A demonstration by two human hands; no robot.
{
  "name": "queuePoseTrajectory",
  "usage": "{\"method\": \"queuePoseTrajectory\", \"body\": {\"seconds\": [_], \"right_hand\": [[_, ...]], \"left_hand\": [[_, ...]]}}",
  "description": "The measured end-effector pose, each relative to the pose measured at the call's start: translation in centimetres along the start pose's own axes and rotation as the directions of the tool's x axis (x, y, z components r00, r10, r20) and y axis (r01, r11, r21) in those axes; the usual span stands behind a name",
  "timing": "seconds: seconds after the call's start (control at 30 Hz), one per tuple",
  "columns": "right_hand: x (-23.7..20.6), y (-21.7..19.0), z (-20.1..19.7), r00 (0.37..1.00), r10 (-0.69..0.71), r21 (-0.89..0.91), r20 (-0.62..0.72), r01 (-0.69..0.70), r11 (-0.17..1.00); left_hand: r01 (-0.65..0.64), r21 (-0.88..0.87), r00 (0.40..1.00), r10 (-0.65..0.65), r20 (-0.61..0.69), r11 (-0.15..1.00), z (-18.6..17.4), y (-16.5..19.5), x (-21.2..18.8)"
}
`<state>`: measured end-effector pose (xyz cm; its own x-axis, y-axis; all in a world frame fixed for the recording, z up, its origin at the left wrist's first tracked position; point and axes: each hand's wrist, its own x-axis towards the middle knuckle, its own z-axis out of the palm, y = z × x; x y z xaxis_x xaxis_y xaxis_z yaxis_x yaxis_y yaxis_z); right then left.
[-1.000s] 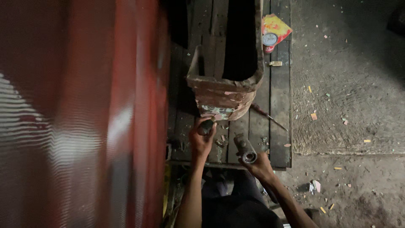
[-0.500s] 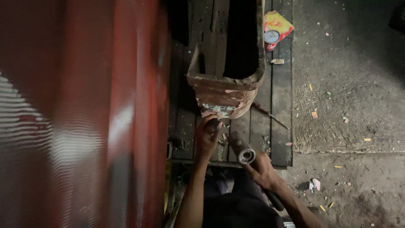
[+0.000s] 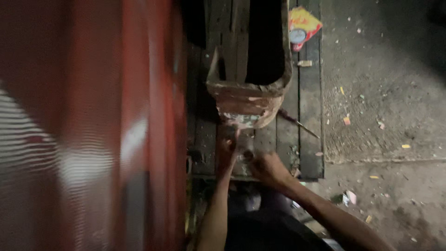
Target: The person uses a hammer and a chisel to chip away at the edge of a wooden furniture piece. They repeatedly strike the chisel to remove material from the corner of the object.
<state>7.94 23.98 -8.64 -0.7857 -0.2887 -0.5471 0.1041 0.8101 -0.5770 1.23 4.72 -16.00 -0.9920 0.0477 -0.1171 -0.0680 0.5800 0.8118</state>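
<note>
both hands have closed in together below the rusty part (image 3: 248, 100): left hand (image 3: 227, 151), right hand (image 3: 265, 168). grip's blurred, cannot tell; pipe's gone from view.

There is one view only, from a camera worn on the person's head, so no second view shares the scene. It looks almost straight down, and the person's forearms enter from six o'clock. The left hand (image 3: 226, 151) and right hand (image 3: 267, 168) sit just below centre, fairly near the lens and blurred. A wooden platform (image 3: 309, 139) runs from centre up to twelve o'clock, with a rusty metal part (image 3: 248, 100) on it. A red panel (image 3: 83, 125), very near and out of focus, fills the nine o'clock half. Dirt floor (image 3: 385, 93) lies at three o'clock, farther away.
</note>
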Motion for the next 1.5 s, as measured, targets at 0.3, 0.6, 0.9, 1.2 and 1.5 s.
{"method": "queuePoseTrajectory", "body": {"seconds": [0.3,0.6,0.9,1.2,1.5], "right_hand": [[-3.4,4.9,5.2,0.971,0.02,0.244,-0.238,0.04,0.969],[-5.1,3.2,3.2,0.963,0.154,0.301,-0.221,-0.083,0.95],[-6.5,2.0,2.4,0.941,0.194,0.39,-0.276,-0.075,0.918],[-5.4,5.0,5.6,0.958,0.085,0.311,-0.274,0.004,0.95],[-6.0,-1.2,1.5,0.969,-0.08,0.36,-0.236,0.163,0.919]], "left_hand": [[-0.31,-0.262,0.89,0.182,-0.419,0.914,-1.5,-0.3,-3.1],[0.139,-0.301,0.986,-0.16,-0.046,0.943,-1.1,3.2,-3.5],[-0.353,-0.366,0.931,0.286,-0.225,0.861,0.4,3.2,-2.7],[-0.218,-0.377,0.968,0.15,-0.201,0.9,2.4,3.4,-2.3],[0.118,-0.925,0.989,-0.13,0.075,0.361,3.6,2.4,-2.6]]}}
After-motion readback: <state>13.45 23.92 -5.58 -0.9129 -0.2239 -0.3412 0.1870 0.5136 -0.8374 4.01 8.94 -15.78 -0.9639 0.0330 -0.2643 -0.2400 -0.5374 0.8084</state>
